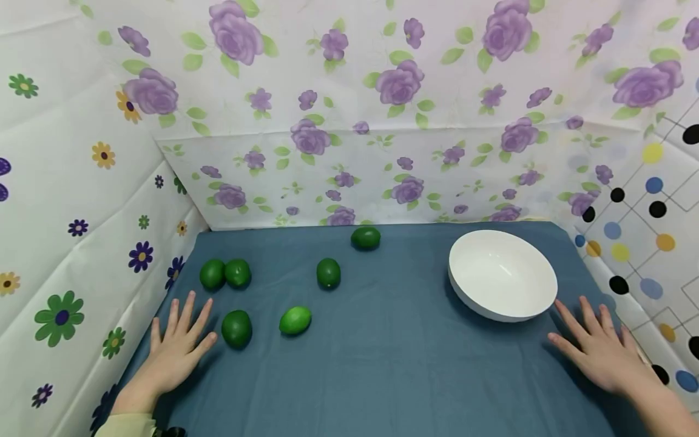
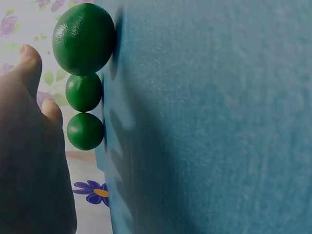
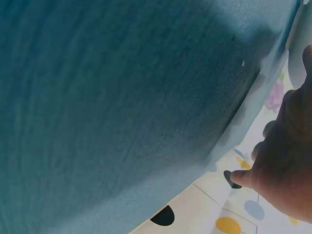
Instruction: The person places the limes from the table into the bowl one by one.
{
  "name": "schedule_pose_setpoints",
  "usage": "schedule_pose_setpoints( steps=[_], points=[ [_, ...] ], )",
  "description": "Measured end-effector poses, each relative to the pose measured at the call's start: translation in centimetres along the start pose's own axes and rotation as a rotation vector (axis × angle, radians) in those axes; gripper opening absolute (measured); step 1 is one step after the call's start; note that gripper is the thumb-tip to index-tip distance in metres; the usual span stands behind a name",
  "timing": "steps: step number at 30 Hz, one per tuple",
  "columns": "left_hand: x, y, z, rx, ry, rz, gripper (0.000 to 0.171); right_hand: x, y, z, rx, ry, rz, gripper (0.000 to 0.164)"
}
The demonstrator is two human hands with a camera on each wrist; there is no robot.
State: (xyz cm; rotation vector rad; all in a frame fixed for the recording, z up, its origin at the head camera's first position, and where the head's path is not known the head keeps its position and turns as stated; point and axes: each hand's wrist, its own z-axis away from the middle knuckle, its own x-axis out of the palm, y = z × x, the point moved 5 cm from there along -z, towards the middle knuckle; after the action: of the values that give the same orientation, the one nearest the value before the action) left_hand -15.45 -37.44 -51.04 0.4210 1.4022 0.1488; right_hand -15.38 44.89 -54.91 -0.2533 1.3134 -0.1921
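Observation:
My left hand point(image 1: 176, 349), fingers spread and holding nothing, hovers over the left side of the blue cloth, its shadow falling beneath. Just right of its thumb lies a dark green lime point(image 1: 236, 329); in the left wrist view the same lime point(image 2: 84, 39) appears large beside the hand. Two more dark limes, a left one point(image 1: 212, 275) and a right one point(image 1: 238, 274), sit side by side beyond the fingertips. Over on the right, my right hand point(image 1: 603, 352) also has its fingers spread with nothing held. Its fingertips are close to the rim of a white bowl point(image 1: 502, 273), whose visible inside is bare.
A brighter green lime point(image 1: 295, 320) rests left of centre. Behind it are another dark lime point(image 1: 329, 274) and one at the back edge point(image 1: 365, 238). Blue cloth point(image 1: 404, 364) covers the table. Flowered sheeting point(image 1: 349, 109) rises behind, with patterned sheets at both sides.

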Motion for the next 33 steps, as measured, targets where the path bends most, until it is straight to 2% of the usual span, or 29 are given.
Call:
schedule_pose_setpoints(
  steps=[7,13,17,23,26,33],
  points=[
    [-0.1,0.5,-0.3,0.032,0.014,0.042,0.075,-1.0,0.2,-0.4,-0.03,0.052,-0.066,0.087],
    [-0.1,1.0,-0.2,0.048,0.033,0.078,0.069,-2.4,-0.8,-0.5,-0.046,0.081,-0.165,0.08],
    [-0.1,1.2,-0.2,0.059,0.058,0.11,0.065,-3.4,-1.9,-0.6,-0.046,0.14,-0.2,0.073],
    [-0.4,1.4,0.1,0.023,0.092,0.168,0.058,-4.4,-3.5,-0.9,-0.027,0.219,-0.274,0.067],
    [-0.8,1.8,0.2,0.008,0.139,0.195,0.055,-4.9,-4.4,-0.9,-0.021,0.26,-0.325,0.066],
    [-1.6,2.7,0.7,0.008,0.328,0.175,0.045,-5.4,-6.2,-1.4,0.007,0.308,-0.444,0.069]
  ],
)
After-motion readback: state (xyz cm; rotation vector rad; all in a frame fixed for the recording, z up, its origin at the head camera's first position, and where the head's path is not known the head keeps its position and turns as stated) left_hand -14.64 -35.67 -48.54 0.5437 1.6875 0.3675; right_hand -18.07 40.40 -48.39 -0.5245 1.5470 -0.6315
